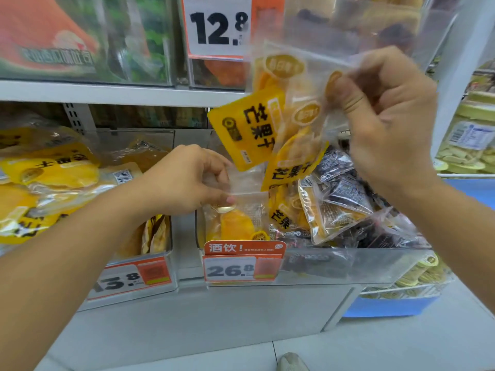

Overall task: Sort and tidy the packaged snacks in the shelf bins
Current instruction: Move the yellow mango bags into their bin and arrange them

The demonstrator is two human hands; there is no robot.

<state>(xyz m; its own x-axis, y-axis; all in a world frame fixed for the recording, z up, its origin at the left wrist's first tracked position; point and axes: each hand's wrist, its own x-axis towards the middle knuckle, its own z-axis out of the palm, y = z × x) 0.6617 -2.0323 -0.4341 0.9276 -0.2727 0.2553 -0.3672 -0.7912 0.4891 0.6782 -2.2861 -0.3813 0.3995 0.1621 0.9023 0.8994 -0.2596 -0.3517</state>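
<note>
- The right hand [385, 113] is raised in front of the upper shelf, thumb and curled fingers pinching the clear top edges of a bunch of small yellow-and-clear dried-mango packets [270, 121], which hang down from it above the bin (at least three packets, fanned out and tilted).
- The left hand [187, 180] reaches into the clear plastic shelf bin [334, 266], its fingers curled round the transparent top of another clear packet of orange mango slices [235, 220] that lies at the bin's left end.
- Inside the same bin, to the right of that packet, lie more yellow mango packets mixed with small dark, black-printed snack packets [345, 188], piled loosely.
- An orange-and-white price tag reading 26.8 [242, 263] is fixed to the bin's front wall.
- The neighbouring bin on the left holds larger yellow mango bags [59, 172]; its tag [134, 277] shows partly behind the left forearm.
- A tag reading 12.8 [217, 28] hangs on the upper shelf.
</note>
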